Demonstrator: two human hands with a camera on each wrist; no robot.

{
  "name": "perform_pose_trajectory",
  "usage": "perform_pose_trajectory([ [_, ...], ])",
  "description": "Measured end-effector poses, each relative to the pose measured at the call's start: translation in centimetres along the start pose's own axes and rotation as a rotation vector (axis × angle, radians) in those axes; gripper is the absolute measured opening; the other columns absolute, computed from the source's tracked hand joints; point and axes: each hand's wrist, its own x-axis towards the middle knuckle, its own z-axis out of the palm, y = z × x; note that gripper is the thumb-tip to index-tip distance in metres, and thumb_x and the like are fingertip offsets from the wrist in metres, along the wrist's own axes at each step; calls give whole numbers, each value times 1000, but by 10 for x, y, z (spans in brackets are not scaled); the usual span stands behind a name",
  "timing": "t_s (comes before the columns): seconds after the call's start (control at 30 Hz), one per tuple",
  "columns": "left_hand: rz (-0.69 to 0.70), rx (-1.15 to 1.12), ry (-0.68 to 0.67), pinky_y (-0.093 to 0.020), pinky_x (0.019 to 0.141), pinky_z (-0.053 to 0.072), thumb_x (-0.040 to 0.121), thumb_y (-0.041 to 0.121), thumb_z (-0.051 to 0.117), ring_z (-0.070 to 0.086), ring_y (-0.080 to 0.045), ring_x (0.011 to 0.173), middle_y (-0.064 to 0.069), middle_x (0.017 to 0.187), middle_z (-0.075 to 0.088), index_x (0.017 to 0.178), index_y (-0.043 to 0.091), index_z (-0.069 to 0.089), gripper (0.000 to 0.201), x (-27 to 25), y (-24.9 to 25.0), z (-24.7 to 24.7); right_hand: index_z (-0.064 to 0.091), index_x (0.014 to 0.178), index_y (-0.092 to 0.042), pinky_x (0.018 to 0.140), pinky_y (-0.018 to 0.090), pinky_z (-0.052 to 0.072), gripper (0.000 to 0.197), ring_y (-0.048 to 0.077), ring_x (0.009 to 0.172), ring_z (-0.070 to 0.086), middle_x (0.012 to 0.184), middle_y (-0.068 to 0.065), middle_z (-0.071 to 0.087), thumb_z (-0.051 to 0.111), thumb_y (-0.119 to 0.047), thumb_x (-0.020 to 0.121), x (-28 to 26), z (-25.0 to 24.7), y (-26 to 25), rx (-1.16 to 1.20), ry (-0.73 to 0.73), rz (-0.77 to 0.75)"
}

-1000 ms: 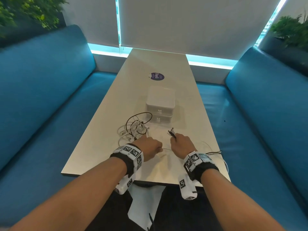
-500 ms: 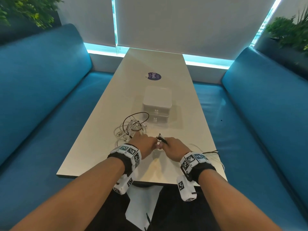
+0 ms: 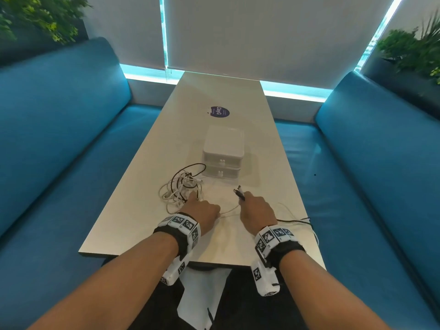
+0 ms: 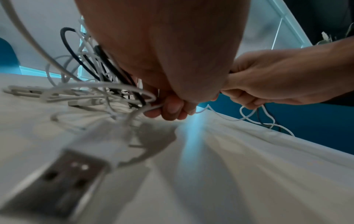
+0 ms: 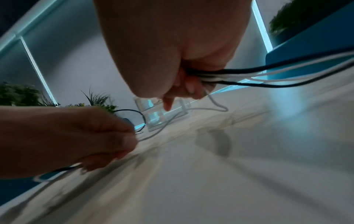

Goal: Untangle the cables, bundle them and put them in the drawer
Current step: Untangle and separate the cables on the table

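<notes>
The tangle of cables (image 3: 182,186) lies on the worktop (image 3: 133,210) just ahead of the left hand (image 3: 202,211), which pinches a white cable (image 3: 228,210) running rightward to the right hand (image 3: 257,211), itself gripping several cable ends.

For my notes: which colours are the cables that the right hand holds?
Black and white: the right hand grips the cables, clearest in the right wrist view.

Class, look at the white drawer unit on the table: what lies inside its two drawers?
Both drawers of the drawer unit are closed; their contents are hidden. The tangled cables lie outside, on the table.
</notes>
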Motion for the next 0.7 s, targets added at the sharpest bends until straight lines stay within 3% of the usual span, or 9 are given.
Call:
perform_pose_trajectory([
  [0.1,18,-4,27,-50,105,26,101,20,40,49,-25,65,7,67,55,103,24,51,13,4,6,1,55,110,-12,75,41,50,28,35,89,62,99,14,66,36,-30,103,-5,9,-16,94,-73,-116],
  [0.17,39,5,31,-50,102,26,98,13,42,46,-23,61,9,61,49,111,25,53,21,4,5,4,56,107,-13,77,42,51,25,34,90,63,98,14,68,37,-28,102,-7,16,-20,124,-126,-158],
  [0.33,1,-109,52,-47,100,26,104,22,37,60,-28,71,4,70,59,101,23,48,12,1,-4,9,64,108,-15,76,36,47,28,29,92,63,101,11,69,43,-33,102,-3,16,-11,170,-210,-122],
  [0.47,-27,-120,5,-45,101,24,107,32,34,52,-25,73,8,65,49,94,24,45,19,4,-9,3,59,110,-16,77,40,52,26,32,90,64,100,12,68,42,-35,103,1,11,-3,1,-145,-108],
  [0.6,-17,-142,-14,-43,100,22,107,23,37,52,-23,76,11,64,45,96,26,46,14,5,-13,0,57,111,-16,75,40,53,25,32,88,64,101,12,66,39,-32,104,2,3,10,-108,-79,8],
  [0.7,-16,-129,4,-42,95,23,103,18,41,58,-25,77,8,64,48,95,27,45,13,5,-8,2,57,111,-15,72,38,50,25,33,89,64,100,12,65,38,-30,103,1,2,1,-44,-50,32],
])
